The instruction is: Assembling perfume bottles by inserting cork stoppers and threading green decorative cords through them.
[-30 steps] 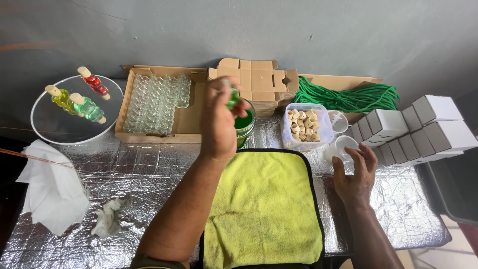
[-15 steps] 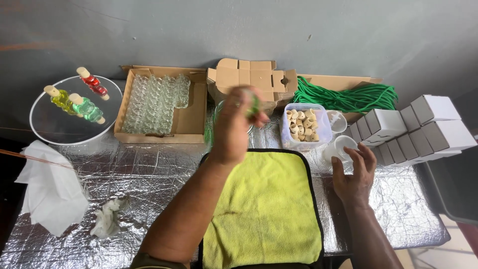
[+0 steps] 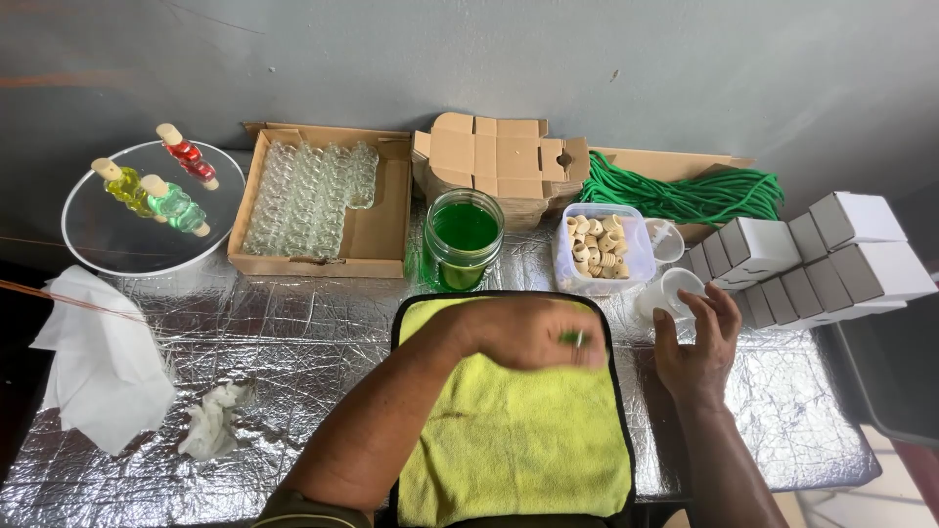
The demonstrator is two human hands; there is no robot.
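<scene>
Head view: the left hand [image 3: 533, 332], blurred, hovers over the yellow-green cloth [image 3: 518, 440] on the foil-covered desk [image 3: 293, 332], its grip pinching a small green item [image 3: 572, 338] too blurred to name. The right hand [image 3: 696, 347] rests at the cloth's right edge, its grip spread, fingertips near a white plastic cup [image 3: 670, 290]. A jar of green liquid [image 3: 462, 238] stands just beyond the cloth, beside a tub of wooden corks [image 3: 602, 248]
</scene>
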